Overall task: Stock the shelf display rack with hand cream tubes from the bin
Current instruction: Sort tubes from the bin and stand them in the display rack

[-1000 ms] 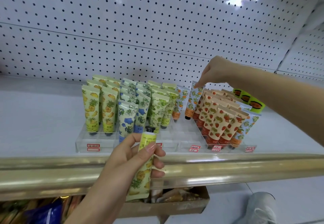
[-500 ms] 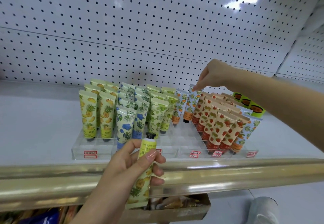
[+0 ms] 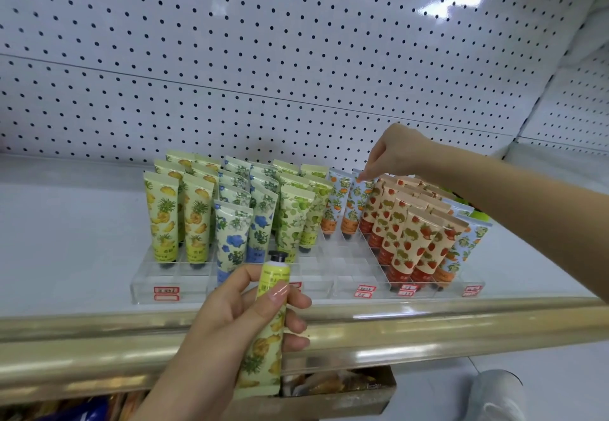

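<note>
Gripping a pineapple-print tube [image 3: 271, 338] in the left hand [image 3: 227, 321], down front, just ahead of the gold shelf rail [image 3: 461, 321]. With fingers curled round the middle and the thumb pressed flat on the front. Black cap [image 3: 278, 256] pointing up, crimped end pointing down toward the cardboard bin [image 3: 346, 401] under the shelf. Held apart from the rack, nearer the camera.

Reaching in with the right hand [image 3: 393, 153] over the right half of the clear acrylic display rack [image 3: 342, 265], fingertips [image 3: 362, 175] pinching the top edge of an orange-print tube [image 3: 356, 206]. Standing cap-down in a back slot, the right one of two orange-print tubes side by side, right up against the strawberry tubes [image 3: 405, 242]. Other fingers tucked under the hand, can't tell more than that from this angle.

Left to right in the rack: pineapple tubes [image 3: 163, 216], blue-flower tubes [image 3: 232, 239], green-fruit tubes [image 3: 293, 219], then the orange pair, then the strawberries, plus a row of pale-blue patterned tubes [image 3: 461, 249] at the far right. All cap down, crimp up, leaning back a bit. Rows of clear slots showing in front of the orange pair, between the green ones and the strawberries. Red price labels [image 3: 166, 292] stuck along the front lip.

All sitting on a white shelf [image 3: 66, 239] with white pegboard [image 3: 296, 58] behind. Some packets in the bin too, way too blurry to name.
</note>
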Action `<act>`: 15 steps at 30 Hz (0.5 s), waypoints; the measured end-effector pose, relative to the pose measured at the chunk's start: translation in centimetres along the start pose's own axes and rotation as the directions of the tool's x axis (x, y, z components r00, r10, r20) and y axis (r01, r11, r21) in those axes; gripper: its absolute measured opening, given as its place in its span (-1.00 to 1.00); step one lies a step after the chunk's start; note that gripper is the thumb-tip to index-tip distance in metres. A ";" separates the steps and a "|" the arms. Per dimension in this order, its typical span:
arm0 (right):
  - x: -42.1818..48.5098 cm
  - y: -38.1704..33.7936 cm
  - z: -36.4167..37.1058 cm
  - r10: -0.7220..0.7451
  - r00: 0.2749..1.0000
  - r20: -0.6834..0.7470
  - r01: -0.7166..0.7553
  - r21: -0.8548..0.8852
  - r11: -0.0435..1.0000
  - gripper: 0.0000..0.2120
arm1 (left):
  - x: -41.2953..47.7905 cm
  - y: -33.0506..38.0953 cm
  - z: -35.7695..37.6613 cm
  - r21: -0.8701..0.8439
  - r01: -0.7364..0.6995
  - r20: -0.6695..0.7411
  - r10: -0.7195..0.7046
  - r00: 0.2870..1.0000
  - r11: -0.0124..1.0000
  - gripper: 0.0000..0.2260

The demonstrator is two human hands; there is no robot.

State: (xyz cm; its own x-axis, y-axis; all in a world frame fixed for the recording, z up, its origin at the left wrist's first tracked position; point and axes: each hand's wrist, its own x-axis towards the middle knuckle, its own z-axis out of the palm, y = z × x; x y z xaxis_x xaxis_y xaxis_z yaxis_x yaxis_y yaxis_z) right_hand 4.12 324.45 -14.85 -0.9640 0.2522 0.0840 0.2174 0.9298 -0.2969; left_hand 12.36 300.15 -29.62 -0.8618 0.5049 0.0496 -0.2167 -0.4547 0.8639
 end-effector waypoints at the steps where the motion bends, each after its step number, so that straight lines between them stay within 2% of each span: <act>1: 0.0 0.1 0.1 -0.002 1.000 0.000 0.002 -0.001 1.000 -0.79 | 0.0 0.0 0.0 -0.003 0.002 0.000 -0.002 1.000 1.000 -0.37; 4: 0.0 0.1 0.3 -0.012 1.000 0.009 0.012 0.008 1.000 -0.80 | 0.1 -0.1 -0.1 -0.011 0.005 -0.011 -0.005 1.000 1.000 -0.32; 12: 0.1 0.2 0.1 -0.019 0.999 0.047 0.020 -0.022 1.000 -0.84 | 0.1 -0.1 0.0 -0.030 0.004 -0.010 -0.004 1.000 1.000 -0.32; 15: 0.1 0.2 0.1 -0.024 0.999 0.046 0.025 -0.030 0.999 -0.85 | 0.2 -0.1 0.0 -0.031 0.007 -0.024 -0.008 1.000 0.999 -0.24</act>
State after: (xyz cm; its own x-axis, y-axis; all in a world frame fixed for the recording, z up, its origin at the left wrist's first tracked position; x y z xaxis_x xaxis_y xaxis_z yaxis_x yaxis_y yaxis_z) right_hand 4.00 324.64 -14.99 -0.9750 0.2172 0.0471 0.1973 0.9435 -0.2664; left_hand 12.20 300.28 -29.70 -0.8708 0.4907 0.0306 -0.2371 -0.4737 0.8481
